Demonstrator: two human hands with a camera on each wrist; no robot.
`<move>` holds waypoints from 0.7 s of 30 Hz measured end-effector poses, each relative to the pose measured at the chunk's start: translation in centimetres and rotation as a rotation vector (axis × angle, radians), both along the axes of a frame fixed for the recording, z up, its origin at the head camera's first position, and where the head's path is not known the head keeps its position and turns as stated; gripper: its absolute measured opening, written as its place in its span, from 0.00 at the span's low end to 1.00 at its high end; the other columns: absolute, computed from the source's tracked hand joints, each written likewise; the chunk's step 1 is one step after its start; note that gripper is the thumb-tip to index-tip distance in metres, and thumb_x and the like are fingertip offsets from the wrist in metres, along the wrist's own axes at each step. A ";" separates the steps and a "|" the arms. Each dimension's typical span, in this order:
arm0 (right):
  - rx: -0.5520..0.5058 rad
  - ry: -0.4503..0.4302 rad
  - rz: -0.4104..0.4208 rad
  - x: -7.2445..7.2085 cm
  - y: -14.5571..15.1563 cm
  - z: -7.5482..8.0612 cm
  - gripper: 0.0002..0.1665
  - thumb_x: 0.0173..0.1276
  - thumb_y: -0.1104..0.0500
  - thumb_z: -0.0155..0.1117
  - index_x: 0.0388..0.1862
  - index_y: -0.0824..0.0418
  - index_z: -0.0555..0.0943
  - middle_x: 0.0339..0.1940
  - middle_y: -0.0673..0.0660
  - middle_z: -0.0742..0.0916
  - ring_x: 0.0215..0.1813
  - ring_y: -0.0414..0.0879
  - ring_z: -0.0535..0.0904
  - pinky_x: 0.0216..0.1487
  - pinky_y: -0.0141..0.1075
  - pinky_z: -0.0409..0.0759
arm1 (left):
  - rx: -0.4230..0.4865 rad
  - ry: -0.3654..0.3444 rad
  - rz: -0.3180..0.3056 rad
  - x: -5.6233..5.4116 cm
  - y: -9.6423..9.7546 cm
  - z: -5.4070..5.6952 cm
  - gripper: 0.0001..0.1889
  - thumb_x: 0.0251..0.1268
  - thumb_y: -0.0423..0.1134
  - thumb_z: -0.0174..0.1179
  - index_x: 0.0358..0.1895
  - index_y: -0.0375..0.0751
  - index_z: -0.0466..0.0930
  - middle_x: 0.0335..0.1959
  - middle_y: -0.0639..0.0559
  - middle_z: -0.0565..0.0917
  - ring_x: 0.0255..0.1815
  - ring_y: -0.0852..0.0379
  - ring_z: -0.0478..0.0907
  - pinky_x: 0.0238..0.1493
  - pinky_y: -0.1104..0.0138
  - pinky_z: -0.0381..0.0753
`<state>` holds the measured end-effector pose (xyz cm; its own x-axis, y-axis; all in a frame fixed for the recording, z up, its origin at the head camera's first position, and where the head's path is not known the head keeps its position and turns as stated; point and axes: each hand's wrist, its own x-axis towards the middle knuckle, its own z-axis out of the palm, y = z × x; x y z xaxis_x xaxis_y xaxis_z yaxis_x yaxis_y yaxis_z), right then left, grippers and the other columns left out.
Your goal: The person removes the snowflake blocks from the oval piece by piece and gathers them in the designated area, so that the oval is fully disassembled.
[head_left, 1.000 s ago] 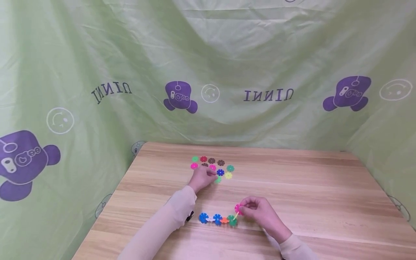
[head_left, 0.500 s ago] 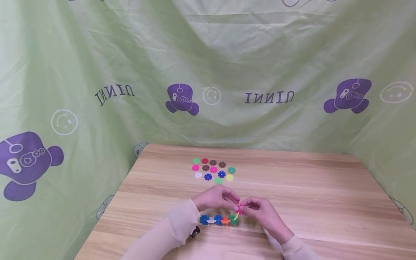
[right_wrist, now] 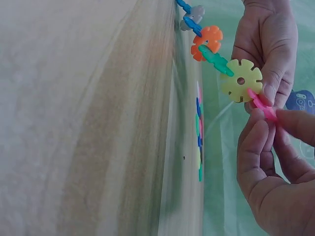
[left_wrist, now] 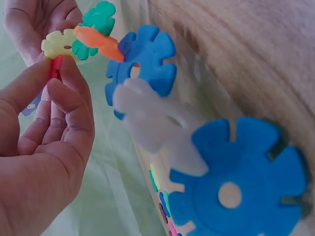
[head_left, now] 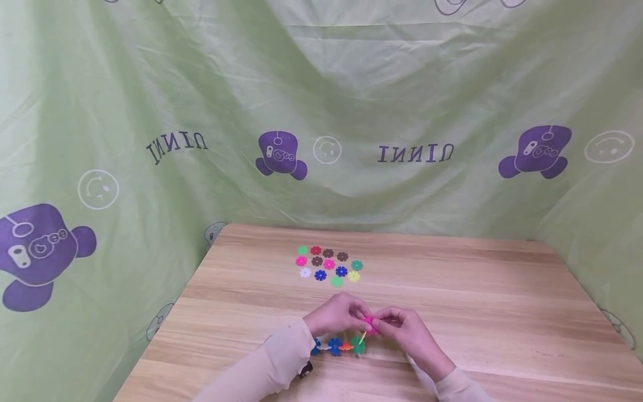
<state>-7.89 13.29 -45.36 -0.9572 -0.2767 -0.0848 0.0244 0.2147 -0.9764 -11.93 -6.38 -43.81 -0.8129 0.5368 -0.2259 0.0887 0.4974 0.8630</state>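
A chain of slotted snowflake discs runs across the near table: a blue disc (left_wrist: 251, 157), a white disc (left_wrist: 152, 115), another blue disc (left_wrist: 156, 49), then an orange disc (right_wrist: 211, 35), a green disc (right_wrist: 215, 60) and a yellow disc (right_wrist: 241, 88). A pink disc (right_wrist: 268, 112) is at the chain's right end, touching the yellow one. My left hand (head_left: 337, 315) pinches the pink disc between thumb and fingers. From the other side my right hand (head_left: 409, 335) pinches it too. Fingers cover much of the pink disc, and my left sleeve partly hides the first blue disc.
Several loose discs lie flat in rows farther back, among them a red disc (head_left: 315, 250), a white disc (head_left: 305, 272) and a light green disc (head_left: 337, 282). Behind the wooden table (head_left: 477, 290) hangs a green printed curtain (head_left: 351, 195).
My left hand has come from the loose discs at the back to the pink disc, which it now pinches. My right hand stays almost in place, holding the same disc.
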 end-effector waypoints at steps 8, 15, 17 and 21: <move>0.039 -0.018 0.044 0.0 0.0 -0.4 0.25 0.56 0.56 0.77 0.46 0.72 0.80 0.39 0.59 0.88 0.41 0.44 0.85 0.43 0.29 0.85 | -0.014 0.046 0.014 -0.2 0.1 0.1 0.03 0.59 0.36 0.68 0.36 0.48 0.85 0.30 0.60 0.85 0.33 0.65 0.81 0.41 0.72 0.82; 0.061 -0.019 0.050 0.3 -0.3 -0.4 0.25 0.57 0.55 0.77 0.46 0.71 0.81 0.40 0.59 0.89 0.41 0.44 0.86 0.44 0.31 0.86 | -0.011 0.098 0.028 -0.1 0.6 0.5 0.03 0.62 0.37 0.67 0.37 0.49 0.84 0.31 0.62 0.84 0.34 0.67 0.80 0.43 0.74 0.82; 0.054 -0.027 0.038 0.3 -0.4 -0.4 0.26 0.57 0.54 0.77 0.46 0.71 0.81 0.40 0.59 0.89 0.42 0.45 0.86 0.44 0.31 0.85 | -0.006 0.113 0.035 0.0 0.7 0.5 0.03 0.62 0.36 0.66 0.37 0.48 0.83 0.31 0.61 0.83 0.34 0.68 0.80 0.43 0.75 0.82; 0.038 -0.048 0.014 0.3 -0.5 -0.3 0.26 0.58 0.53 0.76 0.47 0.72 0.81 0.40 0.59 0.89 0.42 0.46 0.86 0.43 0.30 0.85 | -0.008 0.155 0.045 0.0 1.0 0.4 0.02 0.64 0.35 0.65 0.37 0.48 0.82 0.31 0.61 0.83 0.35 0.68 0.79 0.43 0.74 0.81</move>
<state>-7.64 12.77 -45.70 -0.9478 -0.2860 -0.1412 0.0678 0.2519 -0.9654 -11.88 -5.41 -43.37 -0.8616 0.4976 -0.1000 0.1980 0.5110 0.8365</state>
